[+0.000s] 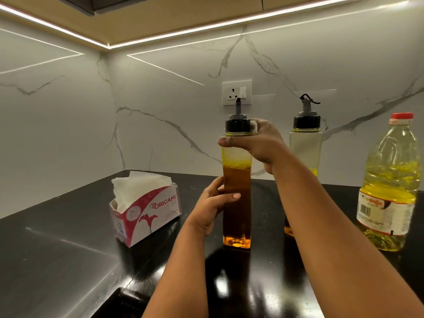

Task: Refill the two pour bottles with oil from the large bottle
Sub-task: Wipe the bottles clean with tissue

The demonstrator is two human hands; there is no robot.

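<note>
Tissue box [146, 210] marked "ORIGAMI", large bottle [390, 187] label unreadable, near pour bottle [236, 180] gripped by left hand [211, 207], right hand [259, 143] wrapped round its shoulder, second pour bottle [306, 138] partly hidden

Worn on the head, one wide-angle view only, so nothing shared with a second camera. Looked forward and slightly down across a dark glossy counter [57, 260] toward a marble-patterned wall corner [107, 111], with straight lines bowed toward the frame edges. Sat close: both forearms entered from the bottom edge and reached up the middle, left hand [212, 208] and right hand [259, 143] near frame centre. Took in the lit underside of a cabinet [160, 21] along the top and a wall socket [237, 92] almost dead ahead.
</note>
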